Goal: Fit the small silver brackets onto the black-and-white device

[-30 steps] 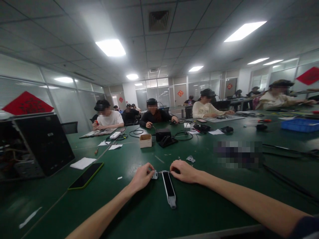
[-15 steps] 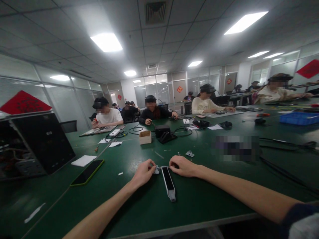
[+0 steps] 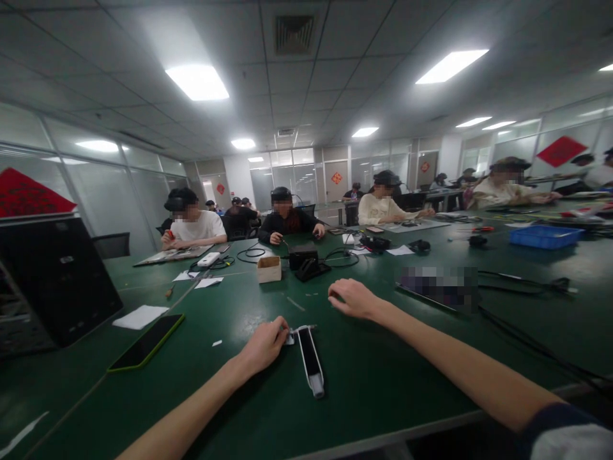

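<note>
A long, narrow handheld device [image 3: 311, 358] with a white frame and a black face lies on the green table, its light grey tip toward me. A thin strip crosses its far end. Just left of that end, my left hand [image 3: 265, 344] is closed, pinching a small grey plate [image 3: 290, 339] close to the tabletop. My right hand [image 3: 353, 298] is beyond the device and to its right, fingers curled down at the table. Whatever lies under those fingers is hidden from view.
A green-edged phone [image 3: 146, 343], white paper [image 3: 140, 317] and a black computer case [image 3: 60, 281] are on the left. Ahead stands a small open box [image 3: 269, 269] beside a black stand [image 3: 311, 268]. Cables [image 3: 522, 281] and a blue tray [image 3: 546, 236] lie right. Several people sit across.
My right hand has left the device's far end and moved away from me and to the right, covering the small loose parts there. My left hand still pinches the grey plate. The view has shifted slightly.
</note>
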{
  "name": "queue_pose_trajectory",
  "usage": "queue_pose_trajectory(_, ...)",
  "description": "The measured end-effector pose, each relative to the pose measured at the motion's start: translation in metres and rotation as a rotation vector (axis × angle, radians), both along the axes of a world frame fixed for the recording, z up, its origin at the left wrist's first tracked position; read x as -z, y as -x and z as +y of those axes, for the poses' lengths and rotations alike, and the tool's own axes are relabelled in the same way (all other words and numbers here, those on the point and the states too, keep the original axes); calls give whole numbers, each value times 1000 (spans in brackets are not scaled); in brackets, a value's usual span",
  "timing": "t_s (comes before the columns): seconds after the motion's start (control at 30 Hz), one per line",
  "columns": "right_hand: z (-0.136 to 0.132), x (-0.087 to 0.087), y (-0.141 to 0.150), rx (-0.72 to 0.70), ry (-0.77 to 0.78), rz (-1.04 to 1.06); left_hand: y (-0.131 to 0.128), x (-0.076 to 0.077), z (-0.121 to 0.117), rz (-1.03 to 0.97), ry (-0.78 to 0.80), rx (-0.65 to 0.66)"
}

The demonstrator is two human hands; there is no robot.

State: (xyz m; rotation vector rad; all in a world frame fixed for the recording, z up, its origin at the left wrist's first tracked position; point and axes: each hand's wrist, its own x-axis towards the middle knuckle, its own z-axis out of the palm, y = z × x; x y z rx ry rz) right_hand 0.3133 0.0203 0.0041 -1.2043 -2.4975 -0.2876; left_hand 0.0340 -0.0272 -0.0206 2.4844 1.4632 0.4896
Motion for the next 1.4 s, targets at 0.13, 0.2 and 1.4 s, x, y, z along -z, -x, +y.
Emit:
queue_pose_trajectory(0.13, 22, -8, -38, 310, 58, -155, 3, 5, 4, -13, -29, 19)
queue_pose_trajectory(0.2, 29, -4, -49, 341, 174, -168, 3, 6, 5, -17, -36, 19)
queue_pose_trajectory(1.4, 0, 34, 21, -431, 319, 187, -6, 9, 0, -11, -126, 35)
